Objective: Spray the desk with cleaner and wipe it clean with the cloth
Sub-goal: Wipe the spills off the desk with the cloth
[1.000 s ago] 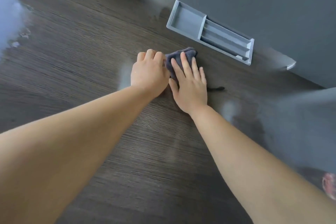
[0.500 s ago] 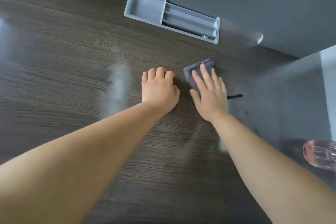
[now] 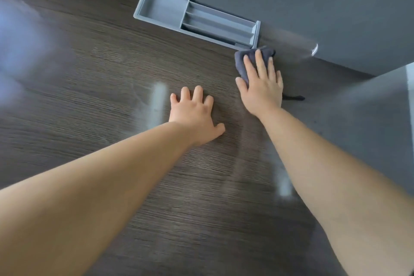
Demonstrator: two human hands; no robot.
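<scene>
I'm planting my left hand (image 3: 194, 116) flat on the desk (image 3: 94, 87), fingers spread wide, holding nothing, just bracing my reach. I'm guessing it's best kept there so my weight stays off the wiping side. Moving right, I'm skirting the grey organiser tray (image 3: 197, 18) against the back panel, and I'm thinking short strokes along its edge rather than bumping it. Then my right hand (image 3: 262, 86), fingers fanned out flat, is pressing the cloth (image 3: 245, 60) down beside the tray's right corner. Even pressure through the palm should be lifting the film. Since half a second ago I'm pushing the cloth farther back towards the tray, and my two hands are spreading wider apart.
</scene>
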